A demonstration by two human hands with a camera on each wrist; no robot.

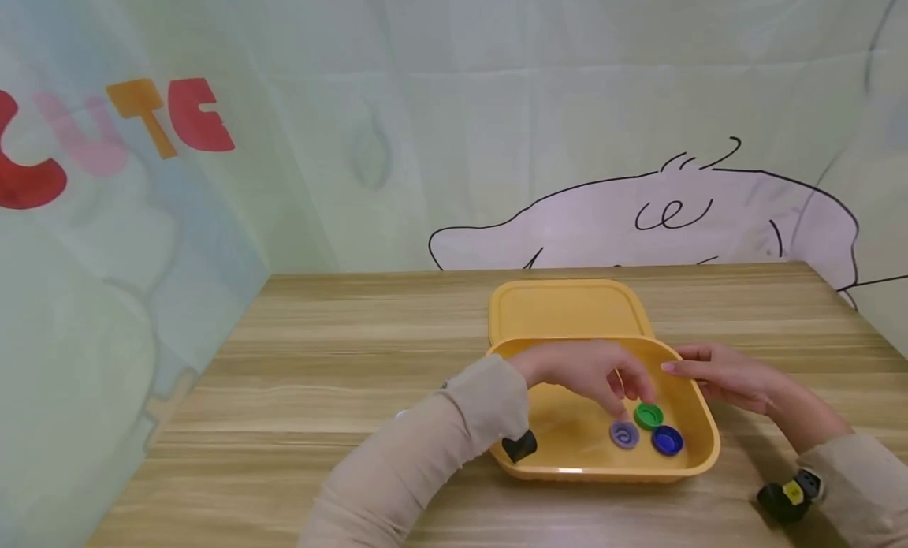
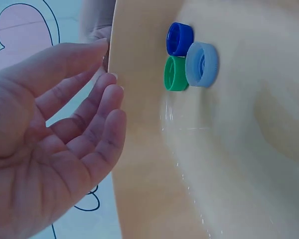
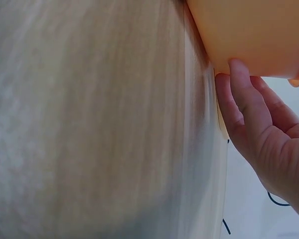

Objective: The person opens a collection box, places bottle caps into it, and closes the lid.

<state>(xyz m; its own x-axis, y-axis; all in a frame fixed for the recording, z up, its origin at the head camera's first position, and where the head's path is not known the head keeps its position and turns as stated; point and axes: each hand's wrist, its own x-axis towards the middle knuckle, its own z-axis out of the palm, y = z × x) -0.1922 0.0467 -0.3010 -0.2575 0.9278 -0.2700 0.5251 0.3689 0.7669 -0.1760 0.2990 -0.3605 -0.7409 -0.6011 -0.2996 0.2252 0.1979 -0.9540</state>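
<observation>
Left hand (image 1: 592, 370) over three bottle caps, right hand (image 1: 734, 378) at the container's (image 1: 571, 438) rim

A yellow container stands on a wood-grained surface (image 1: 355, 359), and three round caps lie on its floor toward the right side. The lilac cap (image 1: 624, 434) is nearest the left, with a spiral mark inside; the green cap (image 1: 648, 416) is just beside it, farther from the person, and the dark blue cap (image 1: 667, 441) is to the right. All three lie hollow side up in a tight cluster.

The left hand reaches in above the caps, fingers bent downward and fingertips near the lilac and green ones. Its grip is loosely spread: in the left wrist view, thumb and fingers stand apart with nothing between them.

The right hand is at the container's right rim. Its grip pinches the wall, one digit over the rim and the others along the outside.

Behind the container, a matching yellow lid (image 1: 567, 307) lies flat. Both arms wear beige sleeves (image 1: 418, 453), with a small black device (image 1: 783, 501) at each wrist. A pale backdrop (image 1: 319, 138) with coloured letters and a line-drawn figure hangs behind.
</observation>
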